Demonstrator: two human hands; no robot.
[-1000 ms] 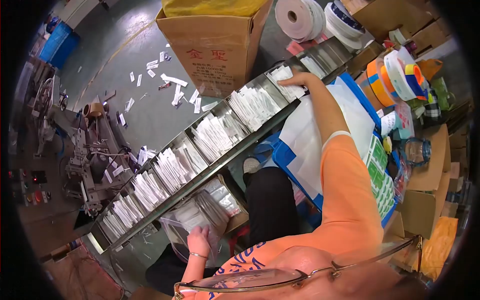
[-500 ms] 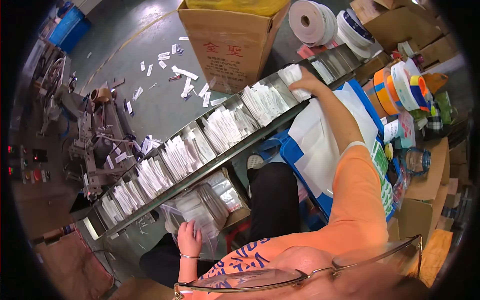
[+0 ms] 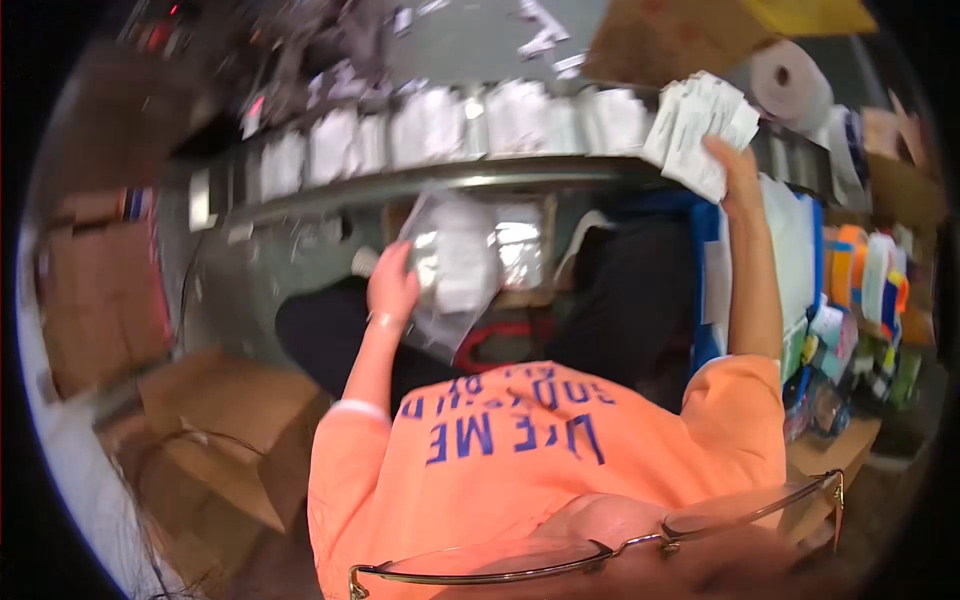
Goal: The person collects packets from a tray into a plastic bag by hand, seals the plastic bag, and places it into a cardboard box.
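My right hand grips a fanned stack of thin white labels with small dark print, held above the right part of a long metal trough. Upright bundles of similar white labels fill the trough's compartments. Lower down and to the left, my left hand is closed on the edge of a clear plastic bag. White contents show through the bag, but motion blur hides their detail. Which of them lie inside the bag and which behind it, I cannot tell.
A blue crate with white sheets stands by my right leg. Beyond it are colored tape rolls and a large white roll. Cardboard boxes stand at the left, and a brown carton behind the trough.
My right hand has lifted the stack of labels out of the trough. My left hand, open-fingered over the bag before, now grips its edge. The view has turned left and blurred.
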